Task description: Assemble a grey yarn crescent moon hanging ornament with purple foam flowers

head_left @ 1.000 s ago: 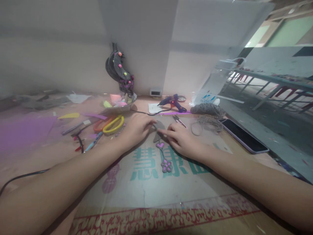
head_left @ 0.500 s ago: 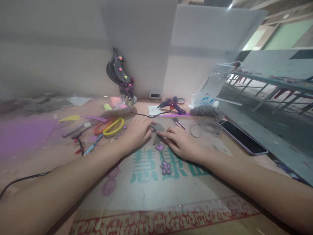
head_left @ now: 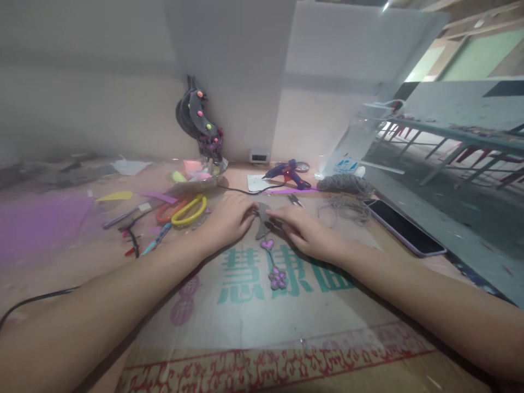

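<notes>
Between my hands lies a grey felt crescent (head_left: 262, 224) on the printed sheet. From its lower part a thin grey cord runs down to a purple heart (head_left: 268, 245) edged in grey and then a purple and grey flower (head_left: 277, 278). My left hand (head_left: 234, 218) is closed at the crescent's left edge, thumb and fingertips together. On the other side, my right hand (head_left: 301, 226) has its fingers bent together against the crescent's right edge. The fingertips of both hands partly cover the felt.
Behind are a glue gun (head_left: 289, 174), thread snips (head_left: 295, 200), grey yarn (head_left: 346, 188) and a bowl (head_left: 196, 183) of coloured bits. A phone (head_left: 405, 226) lies right. Yellow-handled scissors (head_left: 189, 212) and a blue pen (head_left: 156, 240) lie left. A decorated grey crescent (head_left: 196, 117) leans on the wall.
My right hand's fingers have drawn up from the cord to the crescent's upper right edge, uncovering more of the felt. My left hand has barely moved.
</notes>
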A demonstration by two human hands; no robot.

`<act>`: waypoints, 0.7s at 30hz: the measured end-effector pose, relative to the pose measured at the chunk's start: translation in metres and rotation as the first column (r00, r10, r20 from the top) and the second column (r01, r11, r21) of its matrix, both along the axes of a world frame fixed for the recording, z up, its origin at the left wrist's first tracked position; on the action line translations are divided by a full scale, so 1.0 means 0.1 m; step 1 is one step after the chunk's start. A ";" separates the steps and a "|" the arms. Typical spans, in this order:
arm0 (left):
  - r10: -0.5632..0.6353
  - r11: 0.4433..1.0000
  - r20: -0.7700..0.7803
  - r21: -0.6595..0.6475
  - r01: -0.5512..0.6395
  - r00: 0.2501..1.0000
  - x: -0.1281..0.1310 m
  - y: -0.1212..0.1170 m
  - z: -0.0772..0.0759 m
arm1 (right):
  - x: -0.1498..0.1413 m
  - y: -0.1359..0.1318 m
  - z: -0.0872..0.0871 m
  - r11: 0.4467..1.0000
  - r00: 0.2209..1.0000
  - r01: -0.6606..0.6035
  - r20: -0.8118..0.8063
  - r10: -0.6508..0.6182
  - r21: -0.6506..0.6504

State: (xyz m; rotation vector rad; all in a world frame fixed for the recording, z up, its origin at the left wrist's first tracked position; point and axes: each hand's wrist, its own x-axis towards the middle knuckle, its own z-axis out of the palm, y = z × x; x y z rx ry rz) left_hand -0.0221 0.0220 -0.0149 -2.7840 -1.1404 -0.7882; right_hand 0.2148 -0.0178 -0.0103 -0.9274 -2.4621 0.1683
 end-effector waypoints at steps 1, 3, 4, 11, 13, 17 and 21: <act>-0.004 1.000 0.002 -0.003 0.004 1.000 0.00 0.00 0.00 | 0.00 0.00 0.00 1.000 1.000 -0.003 0.005 0.003 -0.010; -0.012 1.000 -0.002 -0.018 0.012 1.000 0.00 0.00 0.00 | 0.00 -0.01 0.01 0.999 0.999 0.041 0.020 -0.040 -0.031; -0.019 0.999 -0.006 -0.027 0.018 1.000 0.00 0.00 0.00 | -0.01 -0.01 0.02 0.996 0.997 0.075 0.030 -0.074 -0.045; -0.084 0.993 -0.005 -0.082 0.083 0.996 0.01 0.02 -0.03 | 0.15 0.16 0.03 0.969 0.970 0.177 0.195 -0.142 -0.171; -0.079 0.993 -0.008 -0.085 0.078 0.997 0.00 0.03 -0.04 | 0.24 0.21 0.06 0.970 0.952 0.165 0.284 -0.110 -0.178; -0.094 0.992 -0.028 -0.084 0.092 0.995 -0.01 0.05 -0.05 | 0.41 0.16 0.11 0.972 0.928 0.108 0.372 -0.024 -0.208; -0.101 0.992 -0.039 -0.075 0.098 0.994 0.00 0.06 -0.05 | 0.58 -0.14 0.15 0.958 0.926 0.033 0.369 0.078 -0.285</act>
